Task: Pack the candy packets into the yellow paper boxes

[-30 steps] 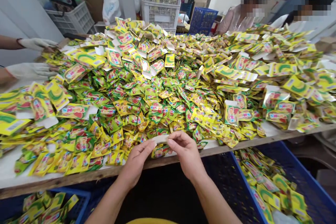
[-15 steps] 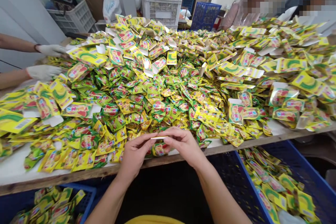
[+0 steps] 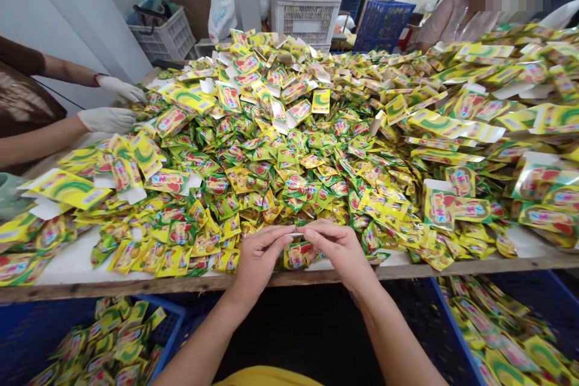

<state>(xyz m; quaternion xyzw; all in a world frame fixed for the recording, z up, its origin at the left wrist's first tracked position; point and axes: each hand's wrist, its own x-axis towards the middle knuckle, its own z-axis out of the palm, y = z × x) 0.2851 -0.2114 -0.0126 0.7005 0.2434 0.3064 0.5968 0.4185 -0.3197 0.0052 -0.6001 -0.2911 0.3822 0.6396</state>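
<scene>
My left hand [image 3: 262, 256] and my right hand [image 3: 341, 251] meet just above the table's front edge. Fingers and thumbs of both pinch the ends of a small carton [image 3: 295, 234], seen nearly edge-on as a thin white strip; the fingers hide most of it. Just below it shows a yellow-green packet [image 3: 298, 255] with a red print. Beyond my hands, green and yellow sachets [image 3: 289, 184] lie heaped. Several yellow cartons, some with raised white flaps, lie on the heap, such as the flat carton [image 3: 321, 101].
At the left, a co-worker's two gloved hands [image 3: 108, 119] touch the pile. Another person [image 3: 452, 18] is at the back right. Filled blue crates [image 3: 174, 329] sit below the wooden table edge [image 3: 203, 286] on both sides. White crates [image 3: 305, 21] are stacked behind.
The view has swung left, so things appear further right. My hands keep their pinch on the carton, whose white strip now looks thinner. More of the co-worker at the left shows.
</scene>
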